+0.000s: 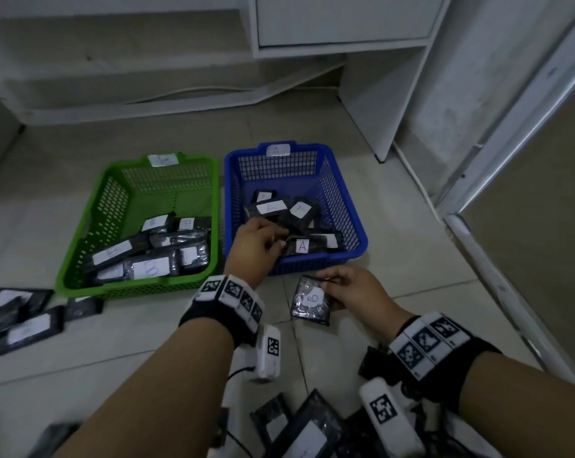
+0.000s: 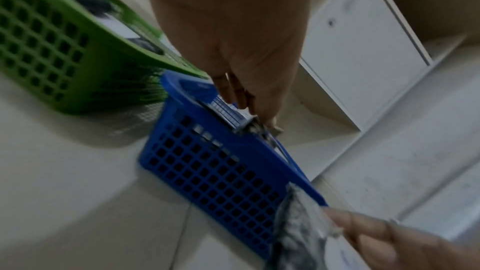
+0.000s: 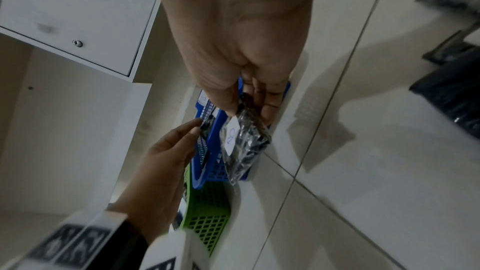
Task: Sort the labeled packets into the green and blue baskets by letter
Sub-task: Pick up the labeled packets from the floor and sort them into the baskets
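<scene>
The green basket (image 1: 111, 206), tagged B, holds several black packets with white labels. Beside it on the right is the blue basket (image 1: 279, 163), tagged A, also with several packets. My left hand (image 1: 263, 242) reaches over the blue basket's front left corner and pinches the end of a packet marked A (image 1: 302, 246) that lies low inside. In the left wrist view the fingers (image 2: 233, 93) meet that packet's corner (image 2: 253, 128) above the blue rim (image 2: 207, 161). My right hand (image 1: 355, 289) pinches a packet marked B (image 1: 310, 300) just in front of the blue basket; its label shows in the right wrist view (image 3: 232, 137).
Loose packets (image 1: 25, 322) lie on the tiled floor left of the green basket, and more (image 1: 305, 431) are heaped near my arms at the bottom. A white cabinet (image 1: 345, 24) stands behind the baskets. A door frame (image 1: 510, 292) runs along the right.
</scene>
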{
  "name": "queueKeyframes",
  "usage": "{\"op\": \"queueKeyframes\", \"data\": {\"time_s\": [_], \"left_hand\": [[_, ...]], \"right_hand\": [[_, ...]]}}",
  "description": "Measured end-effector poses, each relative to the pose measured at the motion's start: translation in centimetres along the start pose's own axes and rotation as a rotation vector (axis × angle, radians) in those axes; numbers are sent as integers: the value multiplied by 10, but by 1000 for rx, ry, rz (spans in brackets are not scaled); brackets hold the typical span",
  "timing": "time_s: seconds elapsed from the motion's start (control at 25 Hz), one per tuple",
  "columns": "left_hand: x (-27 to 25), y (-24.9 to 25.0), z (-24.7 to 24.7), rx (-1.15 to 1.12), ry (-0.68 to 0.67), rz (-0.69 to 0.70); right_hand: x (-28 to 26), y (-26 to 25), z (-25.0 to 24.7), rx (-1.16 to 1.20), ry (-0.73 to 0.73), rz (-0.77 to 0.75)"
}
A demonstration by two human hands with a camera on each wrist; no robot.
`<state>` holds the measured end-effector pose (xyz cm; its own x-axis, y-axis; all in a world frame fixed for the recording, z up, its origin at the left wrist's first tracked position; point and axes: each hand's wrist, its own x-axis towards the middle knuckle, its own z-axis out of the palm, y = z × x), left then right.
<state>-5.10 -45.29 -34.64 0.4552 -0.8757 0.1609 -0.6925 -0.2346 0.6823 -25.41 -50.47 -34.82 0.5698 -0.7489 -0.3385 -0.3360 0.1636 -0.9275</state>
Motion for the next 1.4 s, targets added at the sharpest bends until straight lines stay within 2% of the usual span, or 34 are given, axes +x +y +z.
{"op": "queueKeyframes", "data": {"time_s": [0.08,0.2,0.32,0.4,0.48,0.56,0.68,0.76,0.8,0.96,1.04,1.16,1.24,1.32,1.4], "left_hand": [[-31,-16,-23,-38,144,5],[-87,-51,-64,85,354,-77],[-131,-94,-94,171,408,-203],[-160,-115,-110,149,329,-305],[-188,-124,-116,72,157,-353],[-215,-124,-114,-28,-39,-385],[-249,-118,-109,-60,-243,-370],[-266,-112,-109,-7,-328,-343],[-275,-111,-109,42,-349,-316],[-303,-112,-103,241,-405,-189],[-302,-114,-103,212,-379,-199],[-289,-119,-112,104,-370,-289],[-284,-119,-114,255,-477,-278],[-286,-113,-105,502,-576,-200],[-283,-107,-97,630,-569,-139]], "right_hand": [[1,-5,21,-3,-24,-32],[10,-24,71,23,-23,-98],[32,-52,120,-33,-23,-263],[48,-68,157,-53,-80,-317],[62,-76,184,-80,-144,-302],[74,-73,201,-264,-157,-311],[66,-66,208,-534,-32,-448],[39,-56,209,-487,39,-572],[22,-47,209,-453,19,-599],[-34,15,214,-481,-281,-486],[-48,40,215,-559,-400,-454],[-59,53,210,-690,-584,-468],[-62,56,204,-859,-691,-544],[-65,57,201,-1014,-760,-625],[-63,53,204,-1041,-770,-621]]}}
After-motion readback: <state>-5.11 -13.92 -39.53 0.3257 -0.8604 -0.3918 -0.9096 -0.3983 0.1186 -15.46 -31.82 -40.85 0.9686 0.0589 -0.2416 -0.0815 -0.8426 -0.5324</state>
